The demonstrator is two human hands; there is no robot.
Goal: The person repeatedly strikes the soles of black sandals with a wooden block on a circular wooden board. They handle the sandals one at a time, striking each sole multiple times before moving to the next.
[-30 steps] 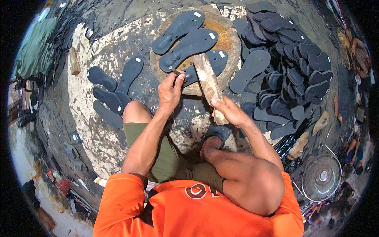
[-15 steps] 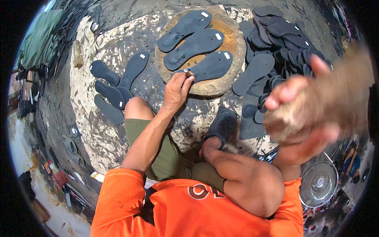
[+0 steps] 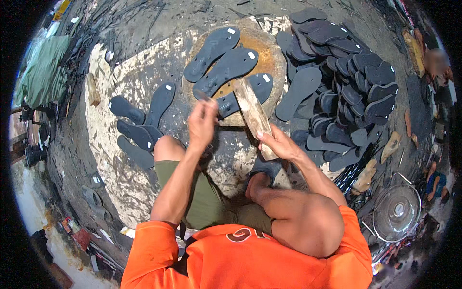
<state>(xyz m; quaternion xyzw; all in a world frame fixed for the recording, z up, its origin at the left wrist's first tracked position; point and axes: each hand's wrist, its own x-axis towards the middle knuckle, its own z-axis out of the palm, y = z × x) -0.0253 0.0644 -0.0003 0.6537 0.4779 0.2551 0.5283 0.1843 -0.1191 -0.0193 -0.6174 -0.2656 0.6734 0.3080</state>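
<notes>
Three dark shoe soles with white stickers lie on a round wooden block (image 3: pixel 274 43): a far sole (image 3: pixel 211 53), a middle sole (image 3: pixel 226 72) and a near sole (image 3: pixel 261 87). My left hand (image 3: pixel 201 126) is closed around a short punch-like metal tool (image 3: pixel 204 96), blurred by motion, by the toe of the near sole. In my right hand (image 3: pixel 281 142) is a flat piece of wood (image 3: pixel 251 113), gripped at its near end. Its far end reaches over the near sole and hides part of it; whether they touch I cannot tell.
A large heap of dark soles (image 3: pixel 353 89) fills the right side, with a single sole (image 3: pixel 299 94) beside the block. Several more soles (image 3: pixel 137 132) lie at the left by my knee. A round fan (image 3: pixel 397 212) stands at the lower right, and a person (image 3: pixel 435 180) is beyond it.
My right hand has swung down and left from the upper right, bringing the wood over the near sole. My left hand has drawn the punch-like tool slightly left, and the view has shifted.
</notes>
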